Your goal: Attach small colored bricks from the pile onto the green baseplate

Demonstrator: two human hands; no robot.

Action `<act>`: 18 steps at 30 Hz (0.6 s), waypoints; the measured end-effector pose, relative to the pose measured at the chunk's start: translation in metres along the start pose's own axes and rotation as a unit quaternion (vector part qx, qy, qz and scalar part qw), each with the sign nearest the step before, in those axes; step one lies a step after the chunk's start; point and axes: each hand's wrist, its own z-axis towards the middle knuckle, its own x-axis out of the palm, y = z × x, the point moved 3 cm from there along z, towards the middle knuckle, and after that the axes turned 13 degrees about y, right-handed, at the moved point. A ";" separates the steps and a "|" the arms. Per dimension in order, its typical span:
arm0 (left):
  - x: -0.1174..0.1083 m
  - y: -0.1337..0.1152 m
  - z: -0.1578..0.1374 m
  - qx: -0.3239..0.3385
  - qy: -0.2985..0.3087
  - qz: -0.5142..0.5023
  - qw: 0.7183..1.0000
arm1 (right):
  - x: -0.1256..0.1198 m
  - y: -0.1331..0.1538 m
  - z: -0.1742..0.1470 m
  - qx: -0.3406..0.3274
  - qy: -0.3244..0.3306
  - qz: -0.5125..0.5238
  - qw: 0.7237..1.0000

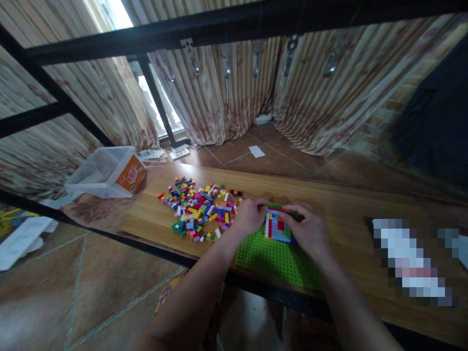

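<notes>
A green studded baseplate [278, 261] lies on the wooden board, near its front edge. On its upper part sits a low build of toy bricks [280, 225], with light blue, red, white and yellow pieces. My left hand [252, 215] is at the build's upper left corner, fingers closed together; whatever they pinch is too small to make out. At the upper right corner is my right hand [310, 228], its thumb and forefinger curled in against the build's edge. It partly covers the build's right side, and any piece in its fingertips is hidden.
Loose colourful bricks [199, 209] spread left of the baseplate. A clear plastic bin [104, 170] with an orange label stands at the board's left end. A blurred-out flat object [409, 261] lies on the right. A black metal frame bar [226, 36] crosses above, before curtains [219, 97].
</notes>
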 end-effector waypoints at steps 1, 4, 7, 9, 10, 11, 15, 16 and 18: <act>0.000 0.001 0.001 0.000 0.002 -0.002 1.000 | 0.000 0.000 0.000 0.002 0.001 0.003 1.000; 0.000 0.003 0.003 -0.001 0.002 -0.009 1.000 | 0.001 -0.001 0.001 0.007 0.001 0.010 1.000; 0.000 0.003 0.004 0.004 0.002 -0.014 1.000 | 0.002 -0.001 0.001 0.004 0.008 0.015 1.000; 0.000 0.003 0.004 0.005 0.003 -0.008 1.000 | 0.004 0.000 0.002 0.005 0.012 0.017 1.000; -0.001 0.002 0.004 0.006 0.004 -0.002 1.000 | 0.004 0.000 0.002 0.008 0.012 0.018 1.000; -0.001 0.001 0.003 0.008 0.005 0.003 1.000 | 0.004 0.000 0.002 0.012 0.013 0.020 1.000; 0.001 -0.001 0.001 0.022 0.000 0.000 1.000 | 0.005 -0.003 0.003 0.027 0.014 0.027 0.999; 0.001 -0.001 0.001 0.022 -0.005 -0.006 1.000 | 0.005 -0.004 0.003 0.030 0.015 0.028 0.999; 0.003 0.000 0.001 0.017 -0.013 -0.017 1.000 | 0.006 -0.008 0.004 0.042 0.018 0.031 0.998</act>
